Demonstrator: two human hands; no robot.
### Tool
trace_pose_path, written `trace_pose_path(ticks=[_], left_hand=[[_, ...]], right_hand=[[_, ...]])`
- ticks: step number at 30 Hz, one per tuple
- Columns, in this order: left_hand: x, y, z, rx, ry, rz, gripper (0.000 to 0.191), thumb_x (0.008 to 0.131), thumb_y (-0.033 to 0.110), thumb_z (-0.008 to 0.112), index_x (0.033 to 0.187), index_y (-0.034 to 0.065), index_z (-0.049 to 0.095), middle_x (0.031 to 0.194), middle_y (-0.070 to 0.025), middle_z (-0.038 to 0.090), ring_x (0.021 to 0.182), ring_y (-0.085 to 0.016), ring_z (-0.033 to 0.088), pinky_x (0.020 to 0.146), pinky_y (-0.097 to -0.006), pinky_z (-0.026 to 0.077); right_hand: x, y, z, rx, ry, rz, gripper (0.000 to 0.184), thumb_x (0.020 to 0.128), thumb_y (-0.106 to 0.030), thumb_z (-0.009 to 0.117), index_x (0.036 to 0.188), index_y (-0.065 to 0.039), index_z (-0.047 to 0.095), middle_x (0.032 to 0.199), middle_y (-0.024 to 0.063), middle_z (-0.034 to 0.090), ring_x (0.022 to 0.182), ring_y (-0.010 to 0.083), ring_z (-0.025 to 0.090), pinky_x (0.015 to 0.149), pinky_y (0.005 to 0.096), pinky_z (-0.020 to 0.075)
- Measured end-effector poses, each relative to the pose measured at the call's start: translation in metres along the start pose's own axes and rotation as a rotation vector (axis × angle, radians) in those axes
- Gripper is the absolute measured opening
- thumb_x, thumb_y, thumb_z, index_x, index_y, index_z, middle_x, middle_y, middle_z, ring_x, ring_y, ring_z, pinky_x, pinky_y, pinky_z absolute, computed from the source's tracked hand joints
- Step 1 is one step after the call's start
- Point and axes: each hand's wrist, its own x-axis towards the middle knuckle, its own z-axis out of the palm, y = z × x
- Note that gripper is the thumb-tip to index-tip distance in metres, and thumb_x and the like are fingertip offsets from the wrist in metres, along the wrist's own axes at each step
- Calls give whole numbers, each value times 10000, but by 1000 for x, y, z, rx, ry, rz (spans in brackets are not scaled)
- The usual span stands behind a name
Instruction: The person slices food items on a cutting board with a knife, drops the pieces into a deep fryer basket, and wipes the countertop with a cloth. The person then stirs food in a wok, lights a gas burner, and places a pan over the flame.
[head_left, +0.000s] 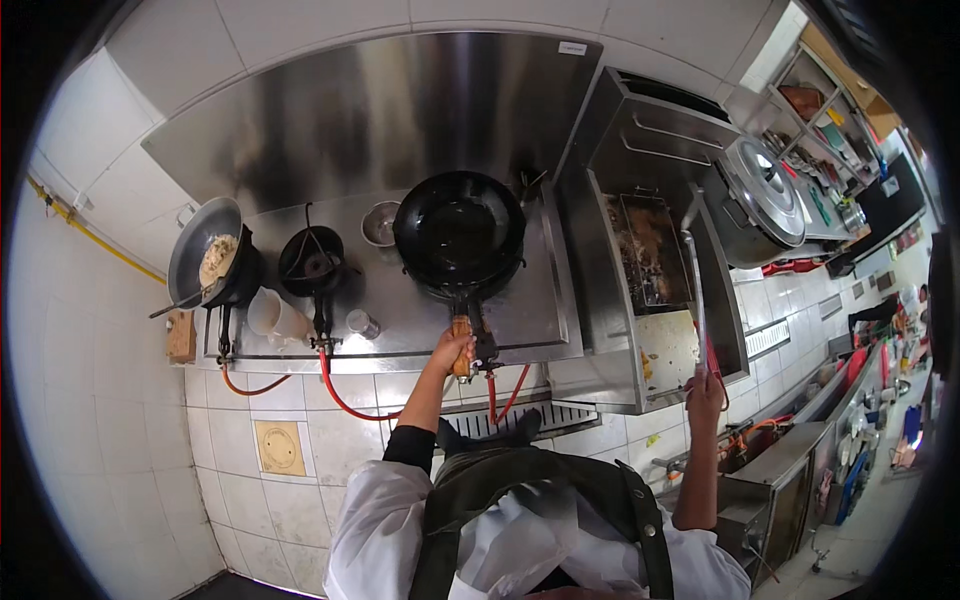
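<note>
My left hand (454, 351) grips the wooden handle (462, 330) of a black wok (459, 225) on a gas burner. Dark, shiny liquid, or a glossy surface, shows inside the wok. My right hand (705, 394) holds a long metal ladle (697, 292) by its end, over the right side of the deep fryer (637, 375); the ladle's head is near the fryer's back right edge. A small steel bowl (380, 224) stands left of the wok. Inside the fryer lies a wire basket (649, 251) with brown residue around it.
At left, a grey pan (187, 247) holds pale food and a utensil. Beside it are a small black burner (311, 262), a plastic jug (276, 315) and a glass jar (363, 324). Red gas hoses (352, 405) hang in front. A large lidded pot (761, 195) stands right of the fryer.
</note>
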Motion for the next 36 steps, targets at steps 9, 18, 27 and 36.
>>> trace_pose_path(ticks=[9, 18, 27, 36], left_hand=[[-23, -12, 1, -127, 85, -147, 281, 765, 176, 634, 933, 88, 426, 635, -55, 502, 509, -167, 520, 481, -331, 498], [-46, 17, 39, 20, 139, -134, 229, 827, 276, 553, 817, 72, 449, 591, -19, 475, 456, -113, 458, 410, -263, 434], [-32, 11, 20, -110, 85, -178, 261, 769, 274, 639, 778, 67, 479, 619, -29, 508, 488, -131, 509, 433, -253, 472], [-27, 33, 37, -62, 13, -41, 131, 749, 26, 577, 772, 38, 449, 537, -7, 439, 405, -95, 438, 365, -236, 384]], right_hand=[[-13, -68, 154, -163, -321, -316, 232, 806, -216, 543, 852, 11, 553, 795, 241, 568, 773, 410, 546, 643, 431, 430], [0, -126, 246, -333, -429, -299, 215, 813, -189, 517, 924, -12, 566, 822, 217, 590, 801, 383, 563, 688, 441, 436], [4, -129, 264, -321, -339, -395, 233, 819, -165, 517, 994, -17, 561, 862, 209, 592, 832, 364, 566, 699, 415, 436], [4, -119, 238, -124, -325, -428, 242, 815, -136, 529, 998, 21, 555, 871, 214, 593, 823, 347, 578, 711, 371, 440]])
